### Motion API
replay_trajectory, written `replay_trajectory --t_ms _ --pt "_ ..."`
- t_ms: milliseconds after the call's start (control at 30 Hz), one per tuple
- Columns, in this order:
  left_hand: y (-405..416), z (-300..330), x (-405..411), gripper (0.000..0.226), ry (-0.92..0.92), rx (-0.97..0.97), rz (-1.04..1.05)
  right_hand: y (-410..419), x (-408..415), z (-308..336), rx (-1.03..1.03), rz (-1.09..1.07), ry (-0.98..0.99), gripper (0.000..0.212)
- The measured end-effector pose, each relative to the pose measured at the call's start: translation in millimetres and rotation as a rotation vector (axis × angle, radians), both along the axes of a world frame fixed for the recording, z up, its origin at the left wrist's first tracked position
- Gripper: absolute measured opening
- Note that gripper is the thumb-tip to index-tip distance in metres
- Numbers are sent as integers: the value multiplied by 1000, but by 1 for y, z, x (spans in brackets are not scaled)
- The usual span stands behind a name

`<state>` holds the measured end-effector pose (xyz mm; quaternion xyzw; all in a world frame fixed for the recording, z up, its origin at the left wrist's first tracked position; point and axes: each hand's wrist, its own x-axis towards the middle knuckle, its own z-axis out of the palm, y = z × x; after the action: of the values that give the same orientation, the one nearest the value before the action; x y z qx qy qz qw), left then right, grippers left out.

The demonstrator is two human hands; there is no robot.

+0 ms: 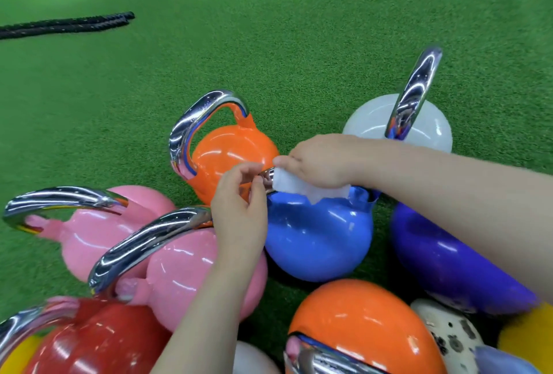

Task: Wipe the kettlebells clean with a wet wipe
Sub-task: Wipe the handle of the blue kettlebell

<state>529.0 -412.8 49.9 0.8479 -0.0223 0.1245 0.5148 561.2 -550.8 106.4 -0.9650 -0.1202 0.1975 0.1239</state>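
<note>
A light blue kettlebell [318, 242] stands on the green turf in the middle of a cluster of coloured kettlebells. Its chrome handle [267, 176] is mostly hidden by my hands. My right hand [320, 161] grips a white wet wipe [299, 186] wrapped round that handle. My left hand [239, 203] holds the handle's left end with curled fingers. An orange kettlebell [230, 155] sits just behind, a white one [374, 119] at the back right.
Two pink kettlebells [179, 272] lie to the left, a red one [95, 340] at the bottom left, another orange one [368, 325] in front, a purple one [443, 257] at the right. Black battle ropes [68, 24] lie on the turf [269, 29] far left.
</note>
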Motion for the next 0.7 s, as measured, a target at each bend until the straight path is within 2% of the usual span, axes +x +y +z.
replay_trajectory --t_ms 67,133,233,333,400,467,533,600,700 --pt "1 -1 -1 18 21 -40 9 11 13 8 126 4 224 42" --pt "2 -2 0 17 32 -70 43 21 18 13 239 9 321 19" --pt "4 -4 2 27 54 -99 75 22 25 3 252 -20 390 31" --pt "5 3 -1 28 12 -90 51 12 26 -5 151 75 287 49" --pt "7 8 -6 28 -84 16 45 -6 19 -12 161 99 200 45" --pt "7 14 -12 31 -122 113 -71 -30 6 -13 239 74 148 39" --pt "4 18 -14 34 -8 301 -351 -49 -8 -16 388 -34 175 37" --pt "1 10 -19 38 180 614 -614 -56 -15 -15 508 -129 242 43" --pt "3 -13 -28 60 356 900 -756 -46 -4 -13 336 -98 252 54"
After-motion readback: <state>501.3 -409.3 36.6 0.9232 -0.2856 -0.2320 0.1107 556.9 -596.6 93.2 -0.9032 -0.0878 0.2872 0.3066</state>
